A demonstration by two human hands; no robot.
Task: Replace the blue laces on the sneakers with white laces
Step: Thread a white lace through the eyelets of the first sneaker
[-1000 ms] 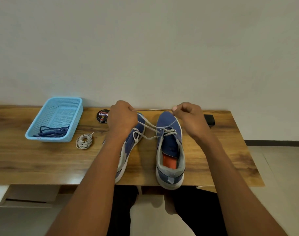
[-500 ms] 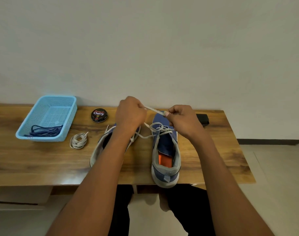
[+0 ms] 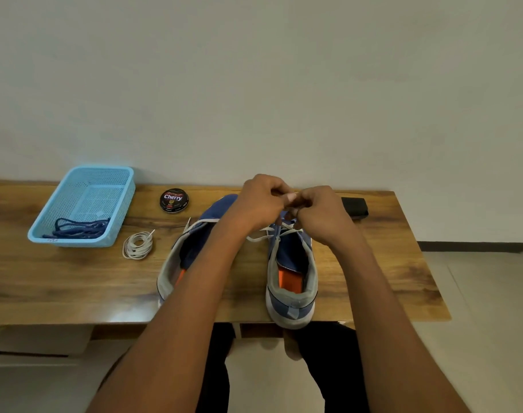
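Observation:
Two blue sneakers stand on the wooden table, heels toward me. The right sneaker has a white lace threaded through its eyelets. My left hand and my right hand meet above its toe end, and both pinch the white lace's ends between curled fingers. The left sneaker is partly hidden by my left forearm; a loose white lace end lies across its top. A coiled white lace lies left of the sneakers. The blue laces sit in the light blue basket.
A round black shoe polish tin sits near the wall behind the left sneaker. A small black object lies at the back right of the table. The table's right edge borders tiled floor.
My hands have come together above the right sneaker, closing the gap over which the lace was stretched. The view has also shifted a little to the left.

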